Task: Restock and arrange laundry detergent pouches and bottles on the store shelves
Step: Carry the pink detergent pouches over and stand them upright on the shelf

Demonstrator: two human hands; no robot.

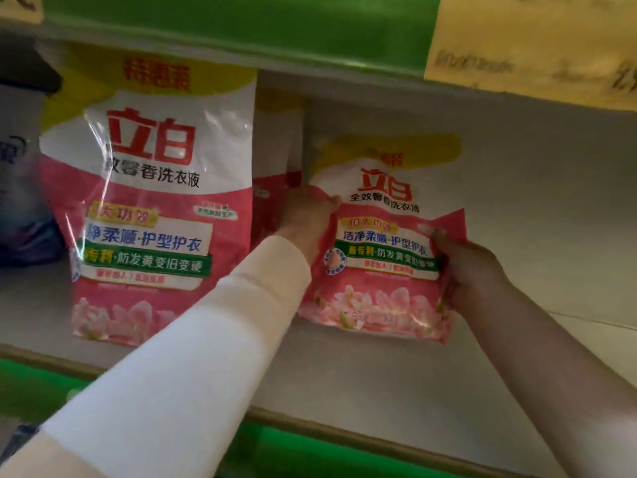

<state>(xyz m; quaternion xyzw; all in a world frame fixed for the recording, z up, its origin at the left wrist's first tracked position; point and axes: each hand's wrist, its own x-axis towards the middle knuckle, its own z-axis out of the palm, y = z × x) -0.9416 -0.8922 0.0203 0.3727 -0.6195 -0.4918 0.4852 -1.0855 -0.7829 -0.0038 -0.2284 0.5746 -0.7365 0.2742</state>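
Large pink pouch point(151, 201) stands upright on shelf point(379, 374), left. Left hand point(303, 219) grips left edge of smaller pink pouch point(379, 257), thumb on front. That pouch sits upright mid-shelf between both hands. Right hand point(465, 267) pinches its lower right edge, fingers curled.

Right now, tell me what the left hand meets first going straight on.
The left hand, gripping the small pouch, would probably meet the rear pouches standing just behind it; depth is unclear.
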